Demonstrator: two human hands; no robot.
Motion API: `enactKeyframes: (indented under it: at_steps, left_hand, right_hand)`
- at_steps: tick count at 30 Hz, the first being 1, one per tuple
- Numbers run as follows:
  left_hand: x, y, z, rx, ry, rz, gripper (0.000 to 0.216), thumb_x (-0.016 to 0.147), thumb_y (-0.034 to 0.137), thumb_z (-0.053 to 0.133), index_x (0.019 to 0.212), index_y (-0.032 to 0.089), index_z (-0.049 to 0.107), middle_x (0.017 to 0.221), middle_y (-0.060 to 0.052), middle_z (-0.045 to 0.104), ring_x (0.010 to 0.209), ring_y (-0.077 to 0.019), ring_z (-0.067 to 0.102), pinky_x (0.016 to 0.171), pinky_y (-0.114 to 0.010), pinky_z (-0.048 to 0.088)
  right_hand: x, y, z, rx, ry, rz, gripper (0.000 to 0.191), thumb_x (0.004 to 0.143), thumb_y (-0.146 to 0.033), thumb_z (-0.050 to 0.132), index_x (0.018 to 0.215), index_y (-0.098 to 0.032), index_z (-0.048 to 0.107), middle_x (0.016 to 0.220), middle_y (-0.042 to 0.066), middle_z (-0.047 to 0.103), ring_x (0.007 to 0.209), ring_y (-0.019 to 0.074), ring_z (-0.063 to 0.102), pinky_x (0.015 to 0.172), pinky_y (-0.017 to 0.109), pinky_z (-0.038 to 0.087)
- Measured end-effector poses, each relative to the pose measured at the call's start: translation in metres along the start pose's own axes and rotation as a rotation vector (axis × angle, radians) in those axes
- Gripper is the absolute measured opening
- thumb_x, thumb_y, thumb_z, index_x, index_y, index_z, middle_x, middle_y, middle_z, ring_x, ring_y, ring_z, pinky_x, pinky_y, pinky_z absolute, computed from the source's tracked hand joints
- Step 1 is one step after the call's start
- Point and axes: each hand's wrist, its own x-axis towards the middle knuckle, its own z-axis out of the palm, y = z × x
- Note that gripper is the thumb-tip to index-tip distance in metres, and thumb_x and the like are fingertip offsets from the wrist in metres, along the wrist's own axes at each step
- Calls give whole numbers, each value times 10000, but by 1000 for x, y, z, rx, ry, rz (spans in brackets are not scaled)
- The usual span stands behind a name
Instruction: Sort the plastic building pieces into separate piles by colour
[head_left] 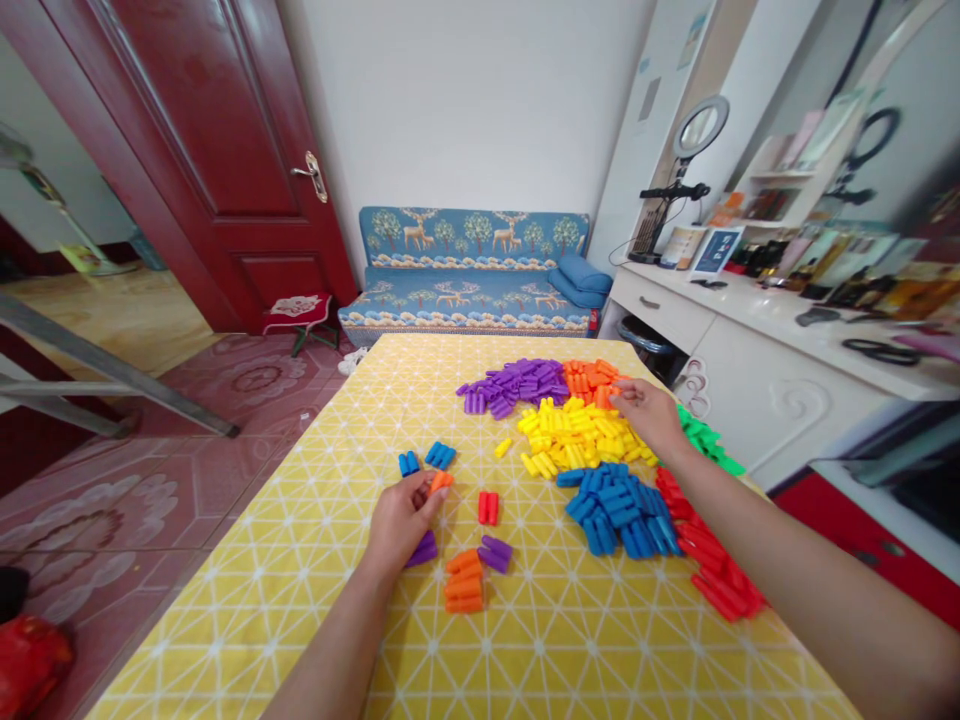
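Note:
My left hand (400, 522) is closed, pinching an orange plastic building piece (441, 481) between thumb and fingers above the table. Around it lie two blue clusters (440, 456), a red piece (488, 507), a purple piece (495, 553) and a row of orange pieces (463, 582). Another purple piece (424, 549) shows partly behind the left hand. At the far right, my right hand (651, 412) has its fingertips pinched together at the edge of the orange pile (589, 378). Whatever sits between those fingertips is too small to make out.
Piles of purple (525, 384), yellow (581, 435), blue (619, 508), red (705, 560) and green pieces (709, 442) cover the table's right side. The yellow patterned tablecloth (300, 560) extends left. Beyond are a blue sofa (465, 290) and a white dresser (757, 330).

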Motion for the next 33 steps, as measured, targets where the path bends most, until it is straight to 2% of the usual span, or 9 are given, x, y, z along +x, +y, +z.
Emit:
enactKeyframes:
  at_steps: [4, 7, 10, 17, 20, 23, 27, 30, 33]
  left_hand:
    - [1, 1, 0, -12, -5, -15, 357, 806, 450, 570, 989, 166, 685, 591, 20, 580, 493, -116, 491, 478, -212, 339]
    - [2, 3, 0, -10, -2, -32, 348, 801, 446, 579, 977, 166, 687, 597, 17, 585, 494, -116, 495, 482, -214, 344]
    - [2, 4, 0, -14, 9, -46, 337, 802, 438, 577, 971, 169, 690, 592, 18, 582, 493, -116, 493, 479, -212, 338]
    - [2, 6, 0, 5, 2, -59, 339, 819, 452, 557, 977, 183, 690, 606, 19, 594, 499, -110, 494, 480, -210, 325]
    - [3, 7, -1, 37, 7, -66, 343, 822, 449, 551, 988, 184, 692, 579, 26, 578, 485, -109, 481, 473, -213, 311]
    - [3, 7, -1, 52, 13, -57, 352, 831, 441, 538, 1012, 182, 693, 582, 23, 583, 496, -113, 488, 485, -215, 314]
    - [4, 5, -1, 70, 34, -35, 358, 840, 418, 526, 1061, 190, 692, 641, 6, 629, 545, -129, 517, 522, -222, 335]
    - [3, 4, -1, 66, 31, -28, 350, 836, 401, 535, 1070, 196, 695, 677, -6, 654, 564, -139, 531, 538, -229, 343]
    - [2, 4, -2, 20, 19, -14, 345, 821, 391, 562, 1074, 203, 702, 707, -19, 672, 589, -151, 547, 556, -235, 363]
  right_hand:
    - [51, 10, 16, -138, 111, 86, 297, 713, -281, 601, 961, -133, 669, 773, 54, 680, 694, 181, 631, 670, 292, 503]
    - [75, 11, 21, -197, 148, 112, 269, 702, -253, 612, 935, -132, 673, 792, 77, 690, 766, 223, 647, 733, 327, 497]
    - [88, 11, 25, -271, 145, 119, 258, 692, -235, 625, 928, -143, 677, 804, 89, 698, 821, 252, 651, 757, 340, 487]
    - [98, 21, 33, -414, 39, 81, 288, 725, -214, 608, 1003, -162, 662, 870, 90, 695, 832, 240, 643, 729, 330, 481]
    - [94, 23, 32, -436, 55, 69, 288, 729, -210, 596, 1005, -160, 658, 909, 102, 676, 860, 248, 630, 744, 344, 475]
    - [85, 15, 29, -410, 142, 51, 288, 733, -226, 585, 1007, -171, 651, 983, 111, 643, 896, 254, 611, 782, 376, 466]
    - [67, -17, 34, -151, 210, -49, 276, 744, -220, 545, 996, -156, 639, 1024, 114, 622, 896, 233, 598, 839, 386, 454]
    - [36, -59, 46, 19, 124, -145, 273, 768, -239, 521, 1007, -164, 629, 1050, 91, 634, 753, 171, 602, 760, 325, 485]
    - [-17, -106, 61, 302, -126, -245, 223, 794, -244, 520, 979, -183, 629, 974, 65, 659, 715, 163, 603, 708, 309, 496]
